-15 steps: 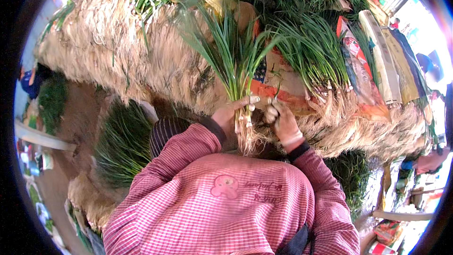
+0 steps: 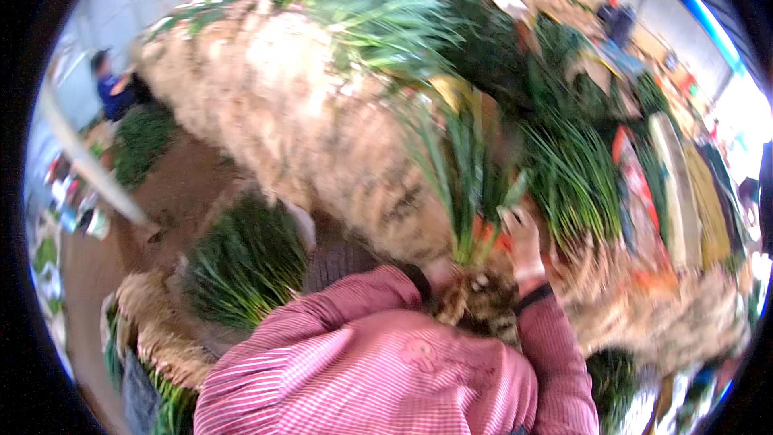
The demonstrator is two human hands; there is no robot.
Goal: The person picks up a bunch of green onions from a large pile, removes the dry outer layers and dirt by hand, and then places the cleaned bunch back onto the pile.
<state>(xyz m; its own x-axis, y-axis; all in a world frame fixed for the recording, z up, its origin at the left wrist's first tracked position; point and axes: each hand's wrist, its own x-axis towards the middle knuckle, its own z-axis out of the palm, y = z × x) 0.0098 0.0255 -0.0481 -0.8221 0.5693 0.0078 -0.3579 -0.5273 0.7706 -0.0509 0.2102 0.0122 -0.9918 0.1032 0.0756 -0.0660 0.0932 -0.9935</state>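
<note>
My left hand (image 2: 441,274) is closed round the lower stems of a bunch of green onions (image 2: 465,185), whose leaves point up and away from me. Its fingers are partly hidden and blurred. Just right of the bunch is my right hand (image 2: 523,242), fingers pinched together at a pale green onion leaf (image 2: 515,190). Beyond that hand, another bunch of green onions (image 2: 572,185) lies with its pale roots toward me.
A long heap of green onions, its matted pale roots (image 2: 282,121) facing me, stretches to the upper left. More onions (image 2: 241,266) lie at my left. Folded sacks (image 2: 672,185) lie on the right. A person (image 2: 117,89) is at the far left, another (image 2: 616,20) at the back.
My view has swung, so the heap and both hands sit lower in the picture. My right hand has moved up beside the bunch's leaves; my left hand still grips the stems.
</note>
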